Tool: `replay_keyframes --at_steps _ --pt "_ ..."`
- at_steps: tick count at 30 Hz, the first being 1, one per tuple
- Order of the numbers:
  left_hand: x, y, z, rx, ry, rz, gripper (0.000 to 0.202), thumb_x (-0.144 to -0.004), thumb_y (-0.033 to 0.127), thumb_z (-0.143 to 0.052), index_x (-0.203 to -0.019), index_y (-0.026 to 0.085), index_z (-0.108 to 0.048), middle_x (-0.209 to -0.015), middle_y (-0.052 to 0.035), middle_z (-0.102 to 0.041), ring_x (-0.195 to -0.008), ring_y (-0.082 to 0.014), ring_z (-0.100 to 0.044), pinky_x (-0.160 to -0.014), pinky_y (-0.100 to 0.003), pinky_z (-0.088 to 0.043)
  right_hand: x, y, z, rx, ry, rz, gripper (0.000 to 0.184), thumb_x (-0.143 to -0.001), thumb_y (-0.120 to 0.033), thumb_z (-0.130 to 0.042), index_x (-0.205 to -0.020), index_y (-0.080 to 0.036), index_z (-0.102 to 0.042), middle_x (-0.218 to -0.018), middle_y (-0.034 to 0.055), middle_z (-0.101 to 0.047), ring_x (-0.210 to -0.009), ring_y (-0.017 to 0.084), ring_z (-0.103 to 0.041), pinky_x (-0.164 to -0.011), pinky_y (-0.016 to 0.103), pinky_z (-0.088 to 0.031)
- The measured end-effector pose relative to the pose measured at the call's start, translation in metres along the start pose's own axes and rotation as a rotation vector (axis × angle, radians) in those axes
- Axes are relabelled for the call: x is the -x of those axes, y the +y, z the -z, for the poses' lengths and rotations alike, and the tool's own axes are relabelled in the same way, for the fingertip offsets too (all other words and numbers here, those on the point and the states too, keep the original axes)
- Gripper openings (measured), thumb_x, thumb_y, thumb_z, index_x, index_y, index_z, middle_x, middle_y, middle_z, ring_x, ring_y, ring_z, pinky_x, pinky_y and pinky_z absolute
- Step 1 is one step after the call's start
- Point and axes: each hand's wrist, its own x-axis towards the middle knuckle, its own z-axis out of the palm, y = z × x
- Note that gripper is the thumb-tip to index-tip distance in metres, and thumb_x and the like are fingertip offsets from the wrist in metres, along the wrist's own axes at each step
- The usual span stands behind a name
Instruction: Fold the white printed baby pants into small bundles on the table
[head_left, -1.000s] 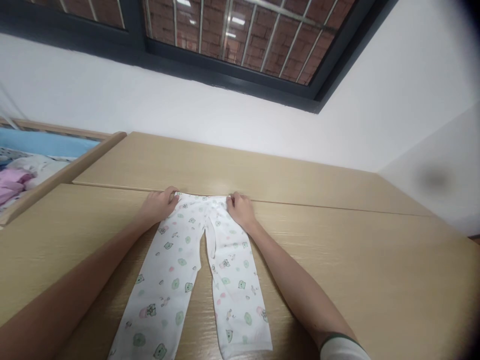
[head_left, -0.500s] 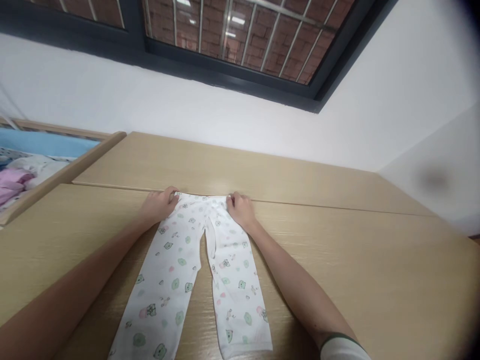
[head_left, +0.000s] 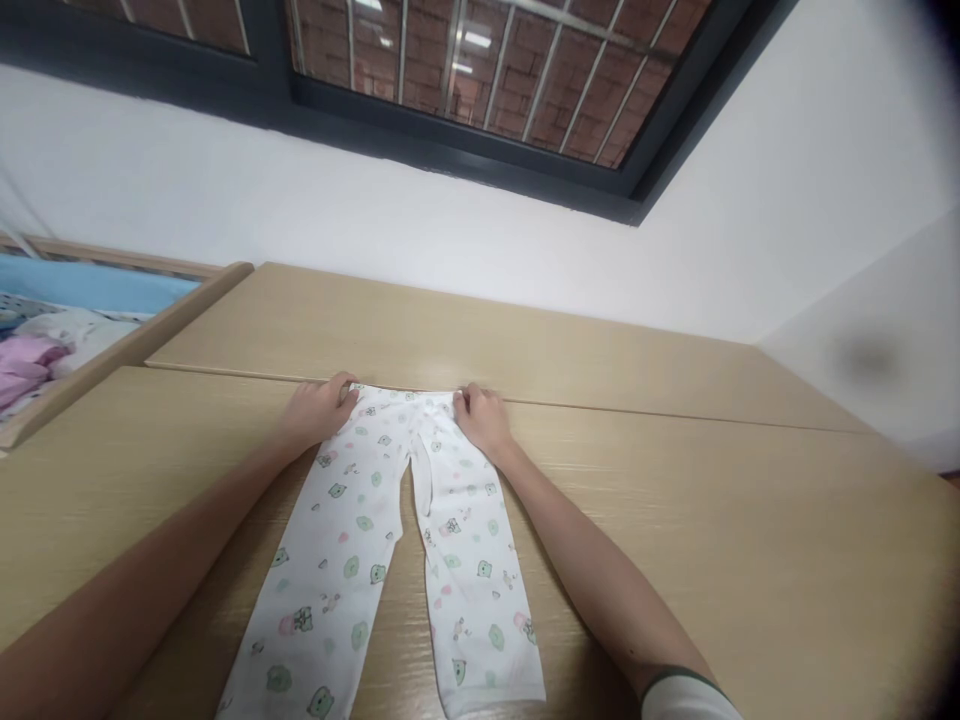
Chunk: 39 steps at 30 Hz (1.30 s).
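Observation:
A small pair of white baby trousers (head_left: 390,540) printed with green and pink animals lies flat on the light wooden table (head_left: 712,540), legs pointing toward me. My left hand (head_left: 319,410) pinches the left corner of the waistband. At the right corner of the waistband, my right hand (head_left: 481,418) is closed on the fabric. Both hands rest on the table near the seam between its two boards.
A wooden-framed cot (head_left: 97,330) with a blue lining and pink and white clothes (head_left: 30,360) stands at the left. A white wall and a dark-framed window (head_left: 450,90) rise behind the table. The table edge runs off at the right.

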Motion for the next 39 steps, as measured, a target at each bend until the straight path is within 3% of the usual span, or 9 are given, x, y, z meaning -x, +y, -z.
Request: replay_keyframes --at_steps 39 --pt "-0.0006 -0.003 -0.0045 -0.009 0.03 -0.03 0.043 -0.097 0.044 -0.033 -0.123 0.022 -0.059 -0.082 -0.0046 -0.071 -0.086 -0.0294 -0.068 -0.078 -0.037 -0.046 0.0001 0.0009 -0.0015 -0.006 0.003 -0.004 0.029 -0.104 -0.033 -0.041 -0.098 -0.017 -0.064 -0.092 0.0105 -0.074 -0.091 0.024 -0.065 -0.08 0.03 -0.036"
